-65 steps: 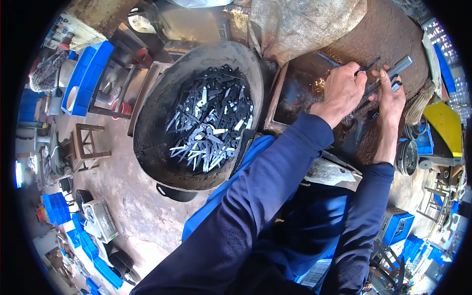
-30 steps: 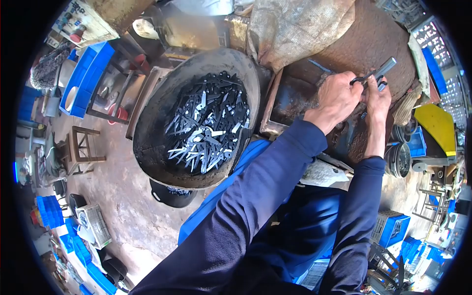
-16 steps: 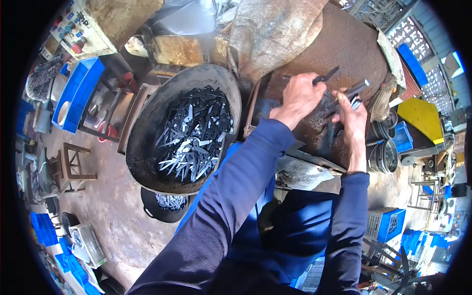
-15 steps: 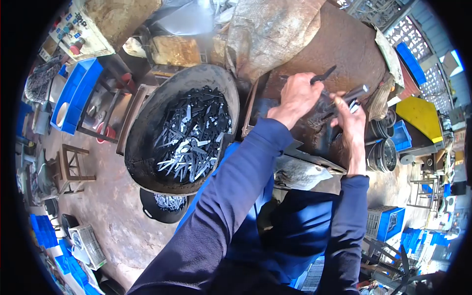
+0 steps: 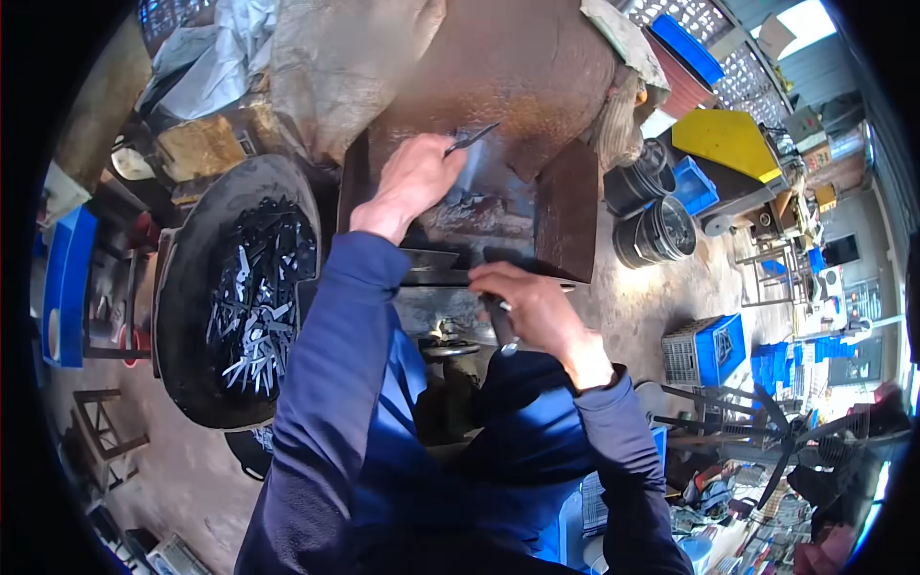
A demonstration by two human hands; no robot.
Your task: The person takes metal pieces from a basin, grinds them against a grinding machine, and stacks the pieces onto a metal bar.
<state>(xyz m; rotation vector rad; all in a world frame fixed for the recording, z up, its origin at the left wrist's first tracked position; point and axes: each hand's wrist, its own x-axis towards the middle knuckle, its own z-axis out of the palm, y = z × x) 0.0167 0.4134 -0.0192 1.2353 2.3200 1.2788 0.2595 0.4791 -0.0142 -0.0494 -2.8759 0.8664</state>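
Observation:
My left hand [image 5: 417, 182] is closed on a slim dark pointed blade [image 5: 471, 137], whose tip points away to the right over a rusty, wet metal trough [image 5: 565, 216]. Closer to my body, my right hand [image 5: 537, 311] has its fingers wrapped around a dark rod-like tool [image 5: 500, 324] with a shiny metal end; its exact kind is unclear. That hand is just in front of the trough's near edge, above my lap. On the left, a large dark pan [image 5: 182, 316] holds a heap of black and silvery blade pieces [image 5: 259, 326].
Black buckets [image 5: 655, 233] stand right of the trough, near a blue bin [image 5: 694, 185] and a yellow panel [image 5: 725, 144]. A crate [image 5: 704, 350] and a black fan [image 5: 786, 436] are at the lower right. A wooden stool [image 5: 107, 426] is at the left.
My view has turned rightward, so the pan and trough appear further left. My right hand has drawn back from the trough toward my body with the tool. My left hand still holds the blade.

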